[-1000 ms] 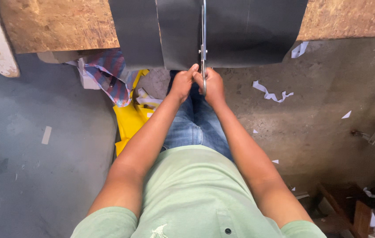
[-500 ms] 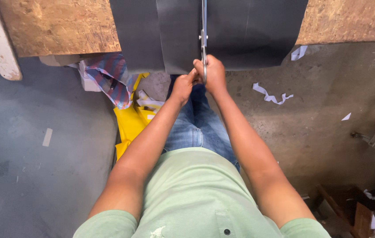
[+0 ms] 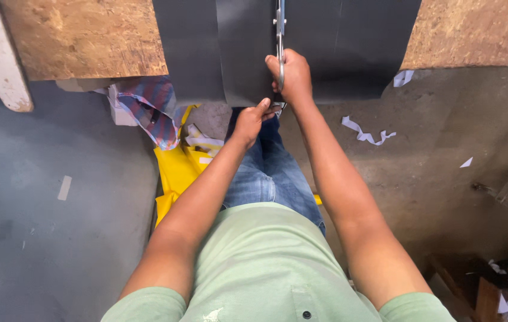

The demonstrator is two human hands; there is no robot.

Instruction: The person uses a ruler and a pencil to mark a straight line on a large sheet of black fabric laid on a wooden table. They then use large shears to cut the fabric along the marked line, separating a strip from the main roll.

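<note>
Person in pale green shirt (image 3: 266, 268) and blue jeans (image 3: 272, 179), viewed from above, both forearms extended fwd.

Left hand (image 3: 249, 121): fingers curled in, thumb up, pinching the lower edge of the dark sheet (image 3: 325, 48) just beside the scissor handles. Not spread.

Right hand (image 3: 292, 74): closed fist wrapped round the handles of the scissors (image 3: 279, 36), knuckles up. Grip tight; individual finger loops hidden by the hand.

Scissors: metal, bright grey, slim. Long axis runs straight away from the person, tips pointing to the far side, blades lying along a line in the sheet approx. at its middle. Whether blades are parted or closed: cannot tell, seen edge-on.

Dark sheet: black/charcoal, smooth, matte w/ slight sheen, thin and flexible; near edge hangs over the table (image 3: 87, 39) edge and curves down toward the knees. Vertical crease or seam visible left of the scissors.

Table: rough chipboard, tan, coarse flake texture, bare on both sides of the sheet. White painted wood post (image 3: 0, 59) at far left.

Floor (image 3: 45, 226): grey concrete, dusty. Yellow bag (image 3: 176, 173) by the left leg, striped red-blue cloth (image 3: 152, 110) just above it. White paper scraps (image 3: 367, 132) on floor to the right, well apart from the hands.
</note>
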